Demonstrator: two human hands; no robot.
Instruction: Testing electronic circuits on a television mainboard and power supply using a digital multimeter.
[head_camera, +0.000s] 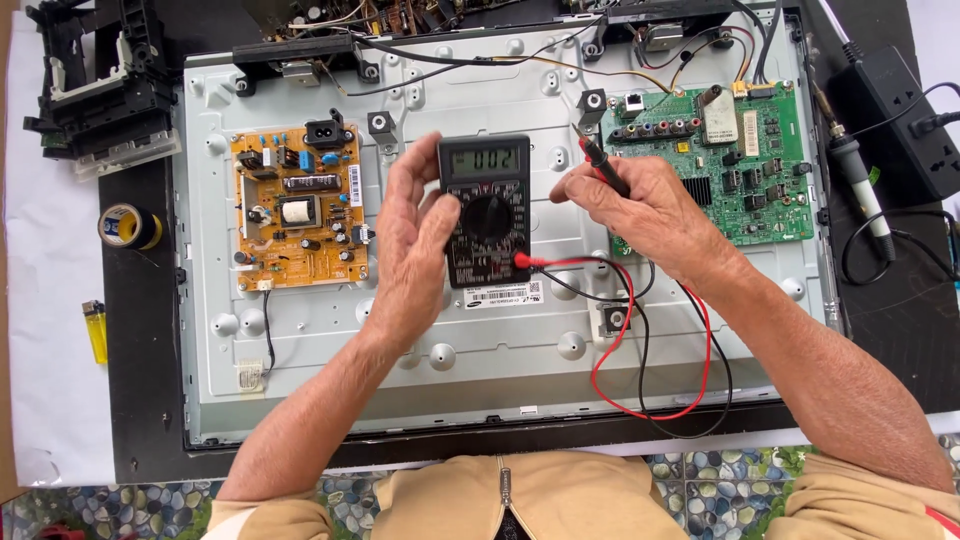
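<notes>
A black digital multimeter (487, 215) lies on the grey metal back panel (330, 340) of an opened flat screen. My left hand (415, 245) rests against the meter's left side, thumb on its round dial. My right hand (640, 205) holds the red and black test probes (603, 163) together, tips pointing up and left near a small bracket. Red and black leads (640, 375) loop from the meter's jacks down across the panel.
An orange power board (298, 207) sits left on the panel, a green main board (745, 165) right. A soldering iron (860, 190) and a black power strip (895, 105) lie far right. Tape roll (130, 226) and yellow lighter (95, 330) lie left.
</notes>
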